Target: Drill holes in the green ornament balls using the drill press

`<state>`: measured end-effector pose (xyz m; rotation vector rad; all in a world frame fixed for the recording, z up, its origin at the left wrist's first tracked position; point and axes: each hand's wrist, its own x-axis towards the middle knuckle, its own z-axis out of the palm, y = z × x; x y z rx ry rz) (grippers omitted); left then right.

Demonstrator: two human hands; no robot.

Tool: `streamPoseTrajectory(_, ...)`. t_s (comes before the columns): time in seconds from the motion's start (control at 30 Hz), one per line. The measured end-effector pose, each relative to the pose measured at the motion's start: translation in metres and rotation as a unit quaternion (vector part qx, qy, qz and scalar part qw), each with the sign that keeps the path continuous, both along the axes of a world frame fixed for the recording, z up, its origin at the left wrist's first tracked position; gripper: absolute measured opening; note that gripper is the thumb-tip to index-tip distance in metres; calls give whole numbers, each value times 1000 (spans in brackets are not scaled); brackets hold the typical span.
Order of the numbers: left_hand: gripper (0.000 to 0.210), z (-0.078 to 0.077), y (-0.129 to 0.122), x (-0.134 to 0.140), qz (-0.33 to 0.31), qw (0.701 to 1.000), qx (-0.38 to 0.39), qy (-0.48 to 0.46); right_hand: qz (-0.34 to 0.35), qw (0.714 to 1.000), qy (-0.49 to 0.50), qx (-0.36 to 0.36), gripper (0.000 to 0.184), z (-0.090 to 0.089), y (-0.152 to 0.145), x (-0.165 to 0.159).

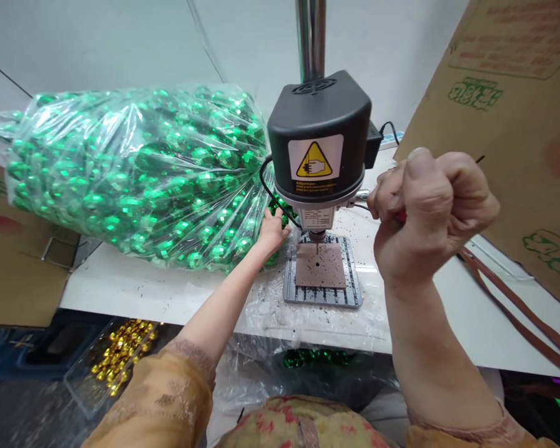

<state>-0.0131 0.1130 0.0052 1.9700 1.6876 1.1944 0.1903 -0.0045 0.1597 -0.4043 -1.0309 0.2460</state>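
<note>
A small drill press [320, 140] with a black housing stands before me, its thin bit above a brown square board [329, 274] with a dark hole in it. My right hand [432, 211] is a closed fist to the right of the housing, wrapped round the feed handle, of which a bit of red shows between the fingers. My left hand [274, 231] is at the gathered mouth of a clear plastic bag [140, 177] full of shiny green faceted balls. Its fingers are bent round green balls [282, 208] there; the fingertips are partly hidden.
Dark shavings lie about the slotted metal base [354, 292] on the white table [130, 286]. Cardboard boxes [508, 143] flank it. Brown straps [518, 305] run along the right. Below the table are a clear bin of gold balls [126, 348] and more green balls [320, 358].
</note>
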Motion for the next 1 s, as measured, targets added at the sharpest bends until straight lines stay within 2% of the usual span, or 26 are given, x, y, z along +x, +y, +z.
streamPoseTrajectory(0.07,38,6,-26,-6,-15,999,6,40,-3,1000,6,10,46,-1,3,0)
streamPoseTrajectory(0.13,36,10,-57,-8,-41,996,44,60,-6,1000,7,16,46,-2,4,-1)
streamPoseTrajectory(0.2,35,11,-86,-5,-52,995,82,13,-2,1000,6,15,46,-1,3,-2)
streamPoseTrajectory(0.23,37,10,-98,-1,-55,995,78,-41,0,1000,6,13,45,0,2,-3)
streamPoseTrajectory(0.3,42,6,-116,10,-70,980,10,-188,3,1000,8,11,43,1,0,-4)
streamPoseTrajectory(0.4,49,-3,-122,24,-102,906,-137,-387,0,1000,12,10,42,2,-1,-5)
streamPoseTrajectory(0.47,52,-6,-118,29,-92,871,-179,-448,-1,1000,9,9,42,1,0,-4)
streamPoseTrajectory(0.5,53,-7,-116,31,-84,867,-182,-455,-7,1000,5,8,43,0,1,-4)
streamPoseTrajectory(0.67,56,-9,-109,33,-99,901,-142,-398,-58,997,-44,-7,46,-2,2,-2)
streamPoseTrajectory(1.0,46,-16,-110,36,-141,947,-106,-267,-60,997,-41,-34,48,-5,2,-3)
